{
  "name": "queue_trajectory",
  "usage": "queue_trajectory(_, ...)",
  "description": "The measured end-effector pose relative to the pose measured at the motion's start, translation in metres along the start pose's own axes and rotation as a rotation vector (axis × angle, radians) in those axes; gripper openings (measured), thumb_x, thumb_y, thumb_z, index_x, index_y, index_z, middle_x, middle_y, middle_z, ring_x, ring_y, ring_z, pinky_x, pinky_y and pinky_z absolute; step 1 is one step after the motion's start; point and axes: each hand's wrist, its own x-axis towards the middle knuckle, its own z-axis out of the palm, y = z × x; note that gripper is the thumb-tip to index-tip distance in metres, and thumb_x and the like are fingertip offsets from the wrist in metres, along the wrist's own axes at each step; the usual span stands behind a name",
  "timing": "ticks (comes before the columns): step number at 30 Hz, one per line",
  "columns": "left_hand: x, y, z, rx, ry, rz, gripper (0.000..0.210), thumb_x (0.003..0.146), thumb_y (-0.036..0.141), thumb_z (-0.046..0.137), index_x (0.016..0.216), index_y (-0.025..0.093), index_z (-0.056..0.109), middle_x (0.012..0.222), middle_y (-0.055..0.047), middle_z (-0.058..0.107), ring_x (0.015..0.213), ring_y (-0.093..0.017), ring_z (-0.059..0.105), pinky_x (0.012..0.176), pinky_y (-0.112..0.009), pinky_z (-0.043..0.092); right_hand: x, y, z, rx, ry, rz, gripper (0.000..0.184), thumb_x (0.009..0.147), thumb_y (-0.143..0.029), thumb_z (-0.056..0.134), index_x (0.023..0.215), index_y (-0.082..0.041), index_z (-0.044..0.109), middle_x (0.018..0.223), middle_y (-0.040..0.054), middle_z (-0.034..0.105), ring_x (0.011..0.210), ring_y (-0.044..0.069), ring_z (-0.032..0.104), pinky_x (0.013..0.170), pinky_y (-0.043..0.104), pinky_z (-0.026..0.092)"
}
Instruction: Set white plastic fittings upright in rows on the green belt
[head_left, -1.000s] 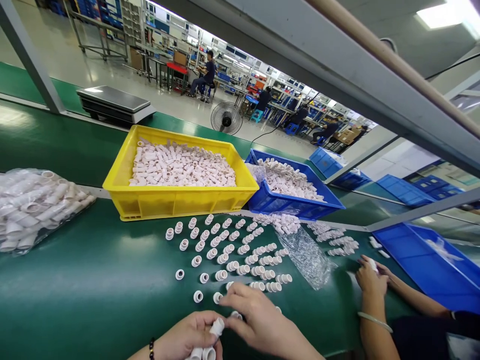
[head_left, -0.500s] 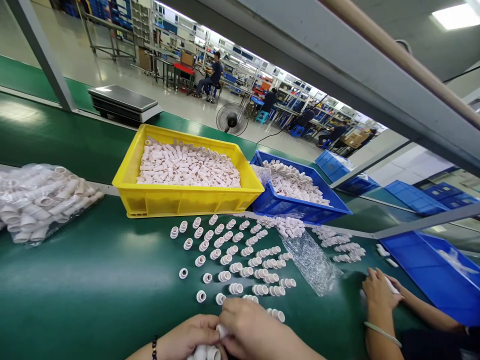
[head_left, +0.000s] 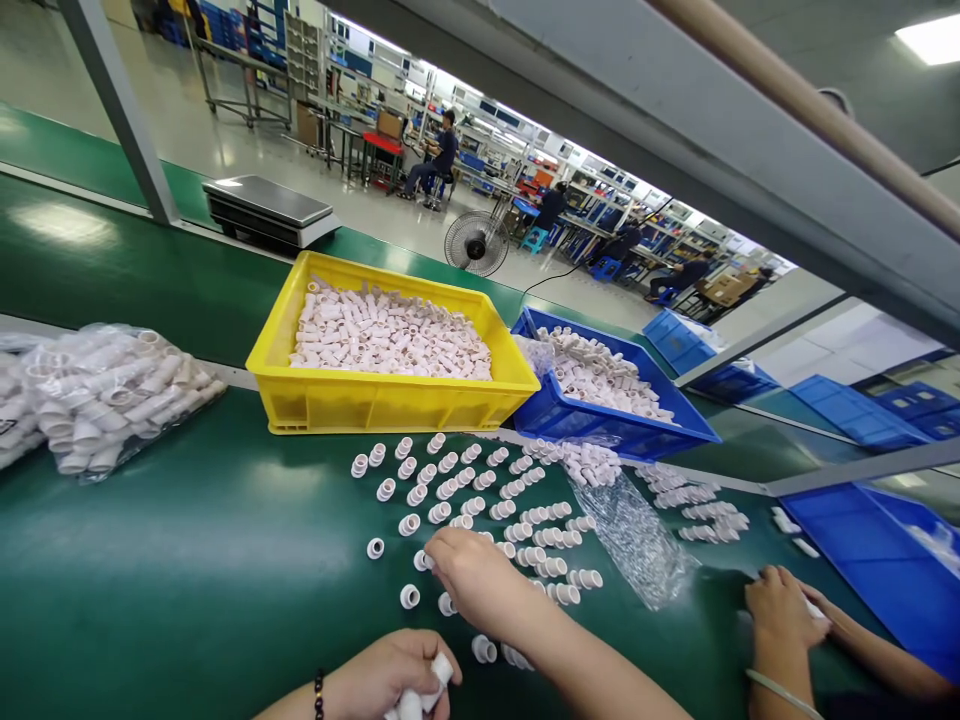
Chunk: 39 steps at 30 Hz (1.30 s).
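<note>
The left hand (head_left: 375,672) grasps several white pipe pieces (head_left: 443,667). The right hand (head_left: 476,580), ahead and to its right, has its fingertips at a white fitting (head_left: 421,560); whether it grips this cannot be told. Rows of similar fittings (head_left: 472,506) stand beyond the right hand, with another (head_left: 484,649) beneath its forearm. Farther beyond both hands sits a yellow bin (head_left: 397,405).

The right hand (head_left: 480,585) partly hides the round white plastic fitting (head_left: 419,561) beside it, leaving any grip undetermined, the left hand (head_left: 382,675) partly covers short white plastic tubes (head_left: 444,668), and the left edge cuts off one clear plastic bag (head_left: 10,410).
</note>
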Motion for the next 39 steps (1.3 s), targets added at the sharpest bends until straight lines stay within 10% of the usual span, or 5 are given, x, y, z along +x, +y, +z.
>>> queue_trajectory(16, 0.0, -0.004, -0.005, 0.089, -0.047, 0.04, 0.049, 0.057, 0.053, 0.068, 0.082, 0.013, 0.054, 0.046, 0.004, 0.055, 0.034, -0.006, 0.039, 0.038, -0.019, 0.022, 0.021, 0.001, 0.02, -0.119, -0.059, -0.103, 0.008, 0.077, -0.007, 0.049, 0.08, -0.014, 0.053, 0.077, 0.0044, 0.058, 0.069, 0.015, 0.052, 0.063, 0.026, 0.036)
queue_trajectory(24, -0.002, -0.003, -0.002, -0.137, -0.111, 0.173, 0.038, 0.065, 0.047, 0.062, 0.078, 0.013, 0.053, 0.046, 0.001, 0.056, 0.031, -0.006, 0.04, 0.032, -0.018, 0.02, -0.021, -0.004, -0.016, 0.081, 0.158, -0.005, 0.013, 0.085, -0.026, 0.048, 0.086, -0.015, 0.056, 0.089, 0.0054, 0.055, 0.083, 0.016, 0.048, 0.073, 0.028, 0.037)
queue_trajectory(29, -0.003, -0.002, 0.0, -0.175, -0.093, 0.203, 0.035, 0.066, 0.046, 0.062, 0.075, 0.015, 0.049, 0.051, -0.001, 0.06, 0.031, -0.006, 0.042, 0.03, -0.017, 0.021, -0.047, -0.015, -0.022, 0.149, -0.041, -0.034, 0.029, 0.081, -0.046, 0.051, 0.08, -0.018, 0.057, 0.078, 0.0029, 0.057, 0.073, 0.015, 0.051, 0.063, 0.025, 0.035)
queue_trajectory(39, 0.0, -0.003, -0.001, -0.146, -0.133, 0.186, 0.039, 0.067, 0.052, 0.056, 0.074, 0.014, 0.051, 0.049, -0.003, 0.06, 0.027, -0.007, 0.037, 0.03, -0.019, 0.018, -0.055, -0.023, -0.034, 0.241, -0.157, 0.017, 0.017, 0.083, -0.017, 0.042, 0.097, -0.02, 0.051, 0.092, 0.0019, 0.056, 0.077, 0.014, 0.053, 0.063, 0.022, 0.038)
